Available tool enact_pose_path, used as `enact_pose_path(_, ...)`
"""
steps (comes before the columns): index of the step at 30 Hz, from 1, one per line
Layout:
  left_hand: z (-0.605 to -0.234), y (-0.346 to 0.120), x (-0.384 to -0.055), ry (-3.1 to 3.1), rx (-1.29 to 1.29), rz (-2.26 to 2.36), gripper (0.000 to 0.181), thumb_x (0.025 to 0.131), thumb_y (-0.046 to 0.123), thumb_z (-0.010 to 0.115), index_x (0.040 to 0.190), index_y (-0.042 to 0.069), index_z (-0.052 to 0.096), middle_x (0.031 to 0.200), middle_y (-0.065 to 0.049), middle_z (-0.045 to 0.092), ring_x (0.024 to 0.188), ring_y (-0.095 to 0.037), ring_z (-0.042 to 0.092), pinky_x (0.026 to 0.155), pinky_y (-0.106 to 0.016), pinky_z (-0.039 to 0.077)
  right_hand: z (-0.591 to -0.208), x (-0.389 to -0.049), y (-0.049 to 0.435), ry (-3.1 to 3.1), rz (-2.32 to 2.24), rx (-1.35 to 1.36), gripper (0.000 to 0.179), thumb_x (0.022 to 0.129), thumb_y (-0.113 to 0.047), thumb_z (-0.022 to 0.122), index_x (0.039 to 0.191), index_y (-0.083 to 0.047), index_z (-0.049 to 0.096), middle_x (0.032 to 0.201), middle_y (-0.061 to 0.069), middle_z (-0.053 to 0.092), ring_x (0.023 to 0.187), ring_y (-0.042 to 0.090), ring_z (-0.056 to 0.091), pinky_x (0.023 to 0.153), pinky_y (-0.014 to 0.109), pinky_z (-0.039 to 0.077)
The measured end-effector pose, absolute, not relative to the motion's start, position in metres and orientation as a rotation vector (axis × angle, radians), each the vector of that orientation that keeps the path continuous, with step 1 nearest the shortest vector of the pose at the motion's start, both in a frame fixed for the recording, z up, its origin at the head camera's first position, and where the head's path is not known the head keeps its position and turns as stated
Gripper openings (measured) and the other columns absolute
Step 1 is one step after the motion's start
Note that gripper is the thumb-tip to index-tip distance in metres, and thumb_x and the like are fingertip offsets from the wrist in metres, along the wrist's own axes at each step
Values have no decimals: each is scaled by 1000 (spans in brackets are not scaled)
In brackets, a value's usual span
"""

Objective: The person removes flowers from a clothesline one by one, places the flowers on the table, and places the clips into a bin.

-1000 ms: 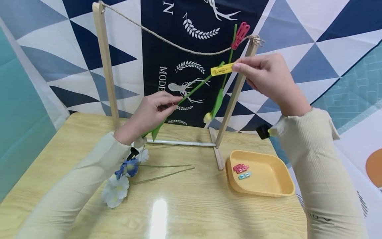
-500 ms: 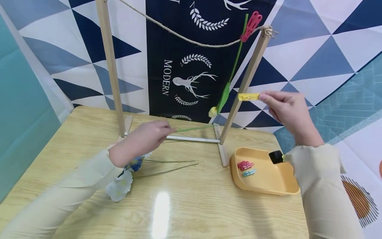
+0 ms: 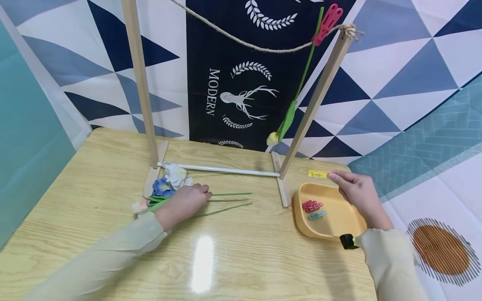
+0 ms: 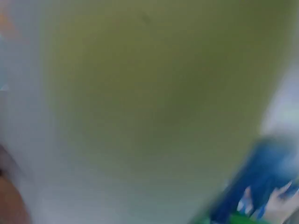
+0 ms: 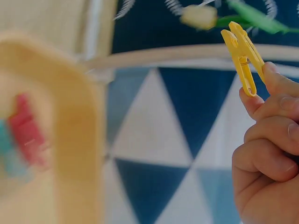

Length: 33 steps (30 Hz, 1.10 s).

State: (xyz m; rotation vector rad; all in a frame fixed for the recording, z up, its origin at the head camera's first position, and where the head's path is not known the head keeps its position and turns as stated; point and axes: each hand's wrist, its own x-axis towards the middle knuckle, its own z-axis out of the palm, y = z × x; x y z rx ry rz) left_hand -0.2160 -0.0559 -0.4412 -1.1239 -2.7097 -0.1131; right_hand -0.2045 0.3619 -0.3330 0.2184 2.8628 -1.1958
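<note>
My left hand (image 3: 186,202) is low over the tabletop, gripping a pale pink tulip (image 3: 139,206) whose green stem comes out past the fingertips; much of that stem is hidden under the hand. Beside it lie a blue flower (image 3: 163,187) and a white flower (image 3: 175,173), their thin stems pointing right. The left wrist view is mostly a close blur, with some blue petals (image 4: 266,172) in a corner. My right hand (image 3: 357,192) pinches a yellow clothespin (image 5: 244,58) by its handle end between thumb and forefinger, above the far side of the yellow basin (image 3: 344,217).
Inside the basin are several red clothespins (image 3: 311,205) and a teal one (image 3: 317,215). A wooden frame stands behind, its right post (image 3: 316,102) tied to a sagging rope (image 3: 260,48). A red clothespin (image 3: 327,25) holds a hanging yellow tulip (image 3: 288,121) on the rope.
My left hand has brought the tulip down from near the rope to the flowers on the table. My right hand, with the yellow clothespin, has dropped from rope height to beside the basin.
</note>
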Motion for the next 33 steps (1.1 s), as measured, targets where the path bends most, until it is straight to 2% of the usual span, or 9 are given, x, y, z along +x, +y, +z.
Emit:
enact_pose_path(9, -469, -62, -228, -2813, -1068, -247, 21, 84, -4, 59, 82, 12, 71, 73, 1, 59, 63, -15, 58, 52, -29, 47, -393, -197, 402, 2748, -1086, 366, 68, 88, -59, 50, 129, -5, 54, 46, -11, 34, 43, 8, 32, 49, 31, 35)
enact_pose_path(18, -487, -59, -229, -2814, -1041, -282, 21, 83, -3, 59, 88, 13, 71, 82, 1, 64, 73, -16, 58, 62, -32, 51, -435, -194, 420, 2686, -1052, 399, 66, 91, -55, 49, 129, 0, 53, 50, -7, 38, 46, 9, 35, 47, 29, 35)
enact_pose_path(26, -489, -59, -226, -2830, -1032, -288, 20, 84, -1, 60, 92, 13, 71, 85, 0, 64, 74, -16, 57, 62, -32, 51, -450, -194, 421, 2640, -1032, 405, 66, 93, -52, 47, 132, 1, 50, 52, -7, 42, 44, 7, 35, 46, 27, 37)
enact_pose_path(33, -480, -59, -218, -2791, -1066, -339, 19, 85, 2, 61, 94, 15, 72, 86, 2, 65, 75, -16, 59, 61, -32, 52, -449, -193, 423, 2600, -1028, 351, 63, 96, -43, 48, 137, 4, 42, 56, -5, 46, 42, 5, 34, 43, 25, 36)
